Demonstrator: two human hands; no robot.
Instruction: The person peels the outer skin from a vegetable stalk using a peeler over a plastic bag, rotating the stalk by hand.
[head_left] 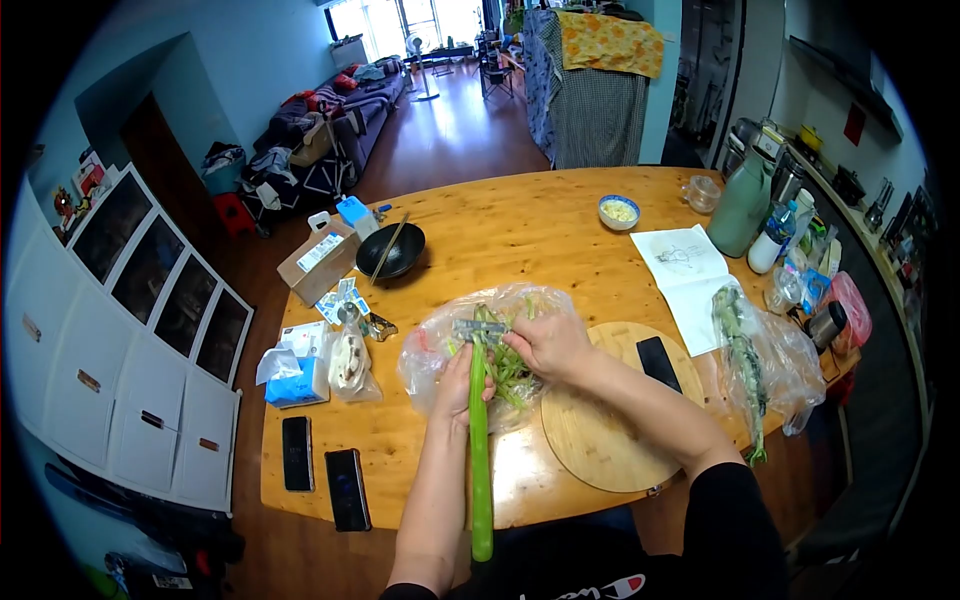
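My left hand (462, 385) is wrapped round the upper part of a long, bright green celtuce stem (480, 470). Its smooth lower end points toward my body, past the table's front edge. In my right hand (550, 348) is a metal peeler (478, 328), held across the stem's far end. Beneath both hands spreads a clear plastic bag (425, 345) with green peelings (512, 385) heaped on it. My fingers partly hide the stem's top and the peeler's handle.
A round wooden board (590, 440) with a dark phone (658, 365) lies beside my right forearm. Two phones, a tissue pack (298, 375) and a black bowl (391, 250) with chopsticks are leftward. Bagged leafy greens (740, 350), paper and a green bottle (740, 210) stand rightward.
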